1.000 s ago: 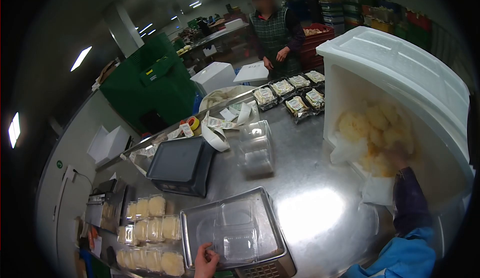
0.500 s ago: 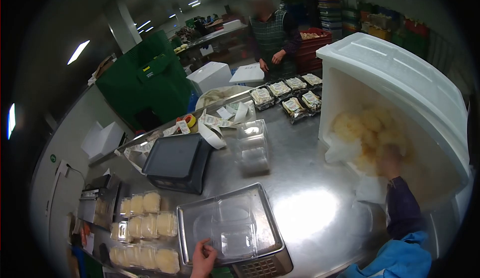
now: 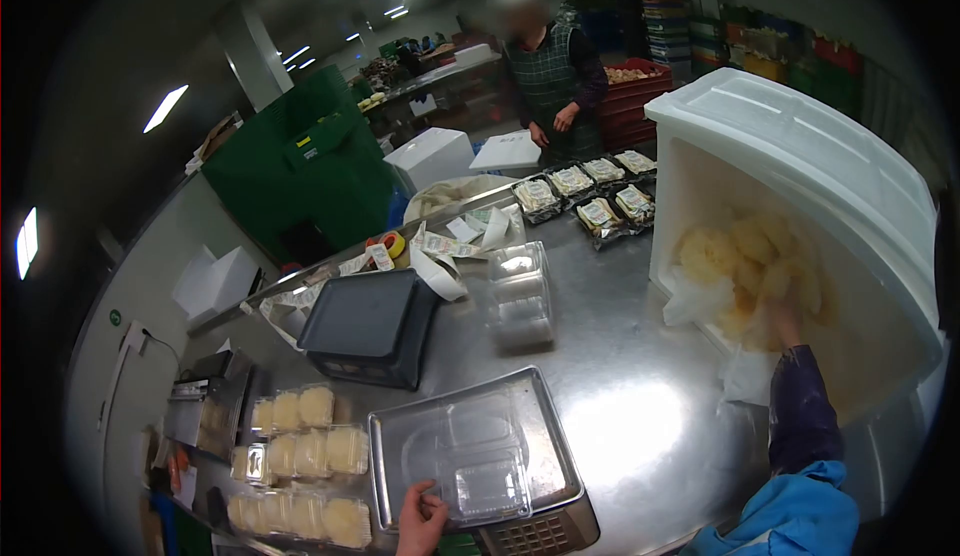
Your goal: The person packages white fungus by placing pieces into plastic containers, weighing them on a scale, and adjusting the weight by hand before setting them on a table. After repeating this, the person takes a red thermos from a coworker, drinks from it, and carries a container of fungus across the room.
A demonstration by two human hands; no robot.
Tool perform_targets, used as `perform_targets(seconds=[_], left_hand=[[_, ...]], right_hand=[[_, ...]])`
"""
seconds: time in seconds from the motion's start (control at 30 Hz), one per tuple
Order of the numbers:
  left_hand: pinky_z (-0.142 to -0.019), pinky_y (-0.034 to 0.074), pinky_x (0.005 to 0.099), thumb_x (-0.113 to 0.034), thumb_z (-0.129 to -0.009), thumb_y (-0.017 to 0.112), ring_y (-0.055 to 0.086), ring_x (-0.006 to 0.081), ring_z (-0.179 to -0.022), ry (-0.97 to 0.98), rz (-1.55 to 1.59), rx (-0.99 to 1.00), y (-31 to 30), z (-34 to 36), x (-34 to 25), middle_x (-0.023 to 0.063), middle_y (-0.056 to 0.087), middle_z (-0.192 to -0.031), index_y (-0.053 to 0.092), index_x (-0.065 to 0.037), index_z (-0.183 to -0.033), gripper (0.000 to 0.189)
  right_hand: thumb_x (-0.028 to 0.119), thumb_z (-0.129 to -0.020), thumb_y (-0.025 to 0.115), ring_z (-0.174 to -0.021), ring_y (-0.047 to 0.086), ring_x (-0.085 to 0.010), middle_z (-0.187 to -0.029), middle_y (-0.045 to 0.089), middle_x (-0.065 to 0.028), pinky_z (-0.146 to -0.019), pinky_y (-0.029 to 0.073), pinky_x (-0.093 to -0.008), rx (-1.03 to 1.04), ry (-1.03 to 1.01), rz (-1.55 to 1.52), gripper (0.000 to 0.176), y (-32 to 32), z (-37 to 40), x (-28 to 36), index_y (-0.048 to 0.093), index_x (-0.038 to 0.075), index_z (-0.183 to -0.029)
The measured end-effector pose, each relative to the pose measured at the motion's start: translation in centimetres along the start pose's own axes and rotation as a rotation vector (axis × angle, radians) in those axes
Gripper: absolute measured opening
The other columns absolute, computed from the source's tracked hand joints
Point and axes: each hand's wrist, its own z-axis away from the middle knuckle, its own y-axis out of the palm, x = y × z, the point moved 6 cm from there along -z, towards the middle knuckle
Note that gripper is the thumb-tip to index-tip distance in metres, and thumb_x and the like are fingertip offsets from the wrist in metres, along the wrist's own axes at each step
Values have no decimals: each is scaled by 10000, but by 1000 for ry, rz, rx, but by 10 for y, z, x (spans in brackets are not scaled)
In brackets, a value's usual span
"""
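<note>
My left hand (image 3: 425, 518) is beside the near left edge of a metal tray (image 3: 378, 456), its fingers loosely bent, apart and empty. On the tray sits a clear plastic clamshell box (image 3: 490, 486) with its lid folded back, close to my fingertips. My right hand (image 3: 786, 321) reaches deep into a tipped white foam box (image 3: 860, 196). It is blurred among pale yellow, rounded clumps of food (image 3: 750, 251), and its fingers are hidden. White plastic film (image 3: 697, 298) hangs at the box's opening.
Filled clear packs (image 3: 315, 451) stand in rows at the left. Behind the tray are a dark grey crate (image 3: 365, 321), stacked clear boxes (image 3: 520, 296) and label strips (image 3: 440, 274). Black trays of wrapped food (image 3: 570, 181) lie farther back. A person (image 3: 550, 86) stands across the table.
My right hand has shifted slightly within the clumps in the foam box. My left hand stays by the tray's edge. The whole view has moved a little.
</note>
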Motion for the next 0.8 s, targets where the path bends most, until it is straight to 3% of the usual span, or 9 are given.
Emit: perform_targets(seconds=[0.03, 0.17, 0.2, 0.33, 0.5, 0.6, 0.7, 0.77, 0.8], left_hand=[[-545, 463, 237, -96, -829, 552, 529, 119, -621, -6, 0, 15, 0, 0, 4, 45, 523, -784, 417, -43, -1222, 418], [-625, 451, 252, -187, -839, 560, 517, 136, -742, -111, -47, 24, -3, 2, -7, 59, 495, -898, 384, -68, -1253, 465], [-636, 444, 249, -219, -844, 560, 503, 134, -750, -92, -45, 35, -3, 2, -8, 46, 481, -893, 381, -71, -1256, 473], [-620, 444, 234, -146, -852, 548, 487, 125, -759, -122, 85, 107, -2, -3, -1, 36, 464, -924, 351, -128, -1275, 467], [-564, 492, 228, 0, -813, 515, 491, 80, -676, -19, 233, 2, -5, 6, -9, 28, 466, -862, 375, -61, -1214, 430], [-577, 496, 224, 9, -792, 536, 487, 83, -692, -13, 283, -23, -7, 8, -12, 36, 450, -896, 366, -47, -1226, 469], [-696, 478, 235, 23, -723, 572, 471, 139, -887, 227, -123, -199, -17, 18, -35, 86, 452, -1019, 385, -16, -1222, 535], [-733, 490, 250, 50, -695, 598, 489, 169, -924, 272, 253, 6, 12, 26, -81, 136, 356, -1254, 201, -45, -1351, 773], [-753, 499, 264, 54, -698, 615, 513, 183, -918, 130, 492, 179, 30, 30, -98, 139, 320, -1280, 86, -76, -1377, 871]], right_hand=[[187, -723, 617, -1072, 509, -300, -1188, 489, -190, -887, 410, -399, -3, 7, 14, 647, -19, 11, 26, 328, -4, -1270], [104, -748, 653, -1024, 513, -197, -1141, 509, -102, -873, 431, -324, 164, 154, -1049, 574, -46, 49, 52, 364, 31, -1238], [86, -748, 654, -1027, 518, -184, -1136, 518, -87, -879, 433, -322, 187, 265, -1103, 553, -50, 65, 68, 384, 45, -1228], [114, -789, 618, -1052, 509, -174, -1167, 511, -64, -908, 425, -319, 536, 235, -1296, 507, -37, 109, 121, 385, 50, -1235], [85, -794, 549, -1081, 493, -185, -1227, 463, -77, -914, 425, -320, 831, 485, -1293, 496, -5, 172, 178, 361, 40, -1251], [60, -767, 545, -1086, 489, -187, -1208, 474, -87, -918, 417, -328, 1075, 387, -1253, 540, 16, 213, 223, 339, 41, -1266], [38, -724, 581, -1087, 486, -183, -1186, 484, -90, -927, 402, -325, 1207, 271, -1102, 606, 31, 252, 255, 324, 34, -1273], [0, -681, 599, -1075, 485, -169, -1157, 494, -77, -925, 394, -307, 1266, 185, -1163, 648, 34, 294, 282, 326, 27, -1268], [-17, -657, 612, -1067, 483, -165, -1146, 494, -73, -933, 381, -297, 1288, 212, -1139, 676, 31, 310, 294, 326, 25, -1268]])
